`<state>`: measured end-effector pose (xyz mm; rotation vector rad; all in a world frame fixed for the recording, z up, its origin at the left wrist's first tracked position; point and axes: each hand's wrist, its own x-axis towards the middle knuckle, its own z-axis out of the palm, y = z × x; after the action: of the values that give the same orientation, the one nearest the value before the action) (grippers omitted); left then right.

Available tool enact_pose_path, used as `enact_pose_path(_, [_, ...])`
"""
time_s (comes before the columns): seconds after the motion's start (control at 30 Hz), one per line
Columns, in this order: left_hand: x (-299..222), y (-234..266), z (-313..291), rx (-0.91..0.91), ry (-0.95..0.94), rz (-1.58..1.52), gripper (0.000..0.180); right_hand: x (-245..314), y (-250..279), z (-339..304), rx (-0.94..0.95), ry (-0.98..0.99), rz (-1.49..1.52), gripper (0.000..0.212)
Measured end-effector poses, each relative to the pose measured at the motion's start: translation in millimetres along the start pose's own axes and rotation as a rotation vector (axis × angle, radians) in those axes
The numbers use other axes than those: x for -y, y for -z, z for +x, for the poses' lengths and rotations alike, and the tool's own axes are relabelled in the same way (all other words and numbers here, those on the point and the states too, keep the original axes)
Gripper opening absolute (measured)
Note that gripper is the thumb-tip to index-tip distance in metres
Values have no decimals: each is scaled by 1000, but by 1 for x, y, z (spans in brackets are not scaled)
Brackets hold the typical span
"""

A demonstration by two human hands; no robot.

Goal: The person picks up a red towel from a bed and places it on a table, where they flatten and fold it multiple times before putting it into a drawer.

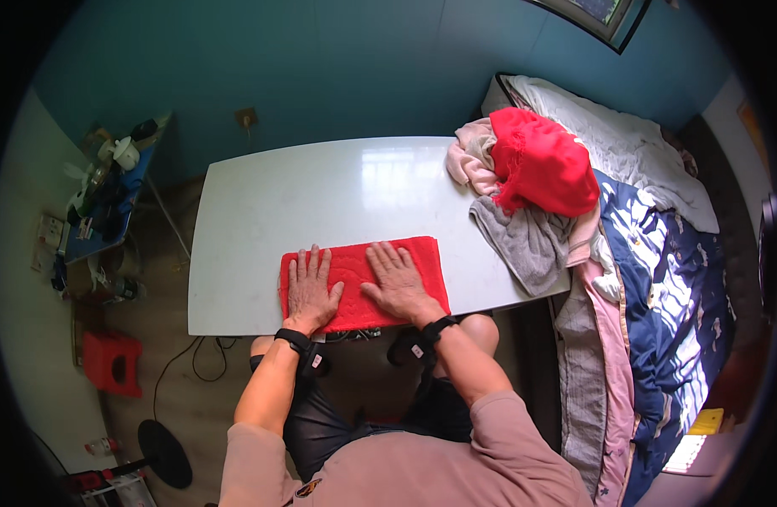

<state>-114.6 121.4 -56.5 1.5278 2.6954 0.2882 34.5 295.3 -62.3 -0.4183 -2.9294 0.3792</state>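
Note:
A red towel (352, 269), folded into a rectangle, lies flat at the near edge of the white table (270, 194). Palm down on its left part rests my left hand (311, 290), fingers stretched out. On the towel's right part my right hand (398, 283) is pressed flat too, its fingers spread a little. Neither hand grips the cloth. Black straps with small boxes circle both wrists. At the table's far right corner sits a heap: a bunched red fringed cloth (545, 160), a pale pink cloth (473, 156) and a grey towel (528, 245).
Right of the table stands a bed with a dark blue patterned quilt (671, 279) and a white cover (608, 127). A cluttered blue side table (97, 241) is at the left, with a red stool (112, 363) below. A black round base (165, 455) and a cable are on the floor.

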Motion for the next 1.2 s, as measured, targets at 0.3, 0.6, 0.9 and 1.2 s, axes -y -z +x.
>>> enact_pose_path(0.3, [-2, 5, 1, 22, 32, 1, 81, -65, 11, -40, -75, -264, -43, 73])
enact_pose_path(0.6, [-89, 1, 27, -53, -153, -99, 82, -64, 14, -40, -31, -288, -2, 72])
enact_pose_path(0.9, [-65, -14, 16, -22, -161, -50, 81, -66, 10, -41, -58, -282, 13, 73])
enact_pose_path(1.2, [45, 14, -28, 29, 148, -6, 82, -69, 12, -38, -29, -283, 26, 74])
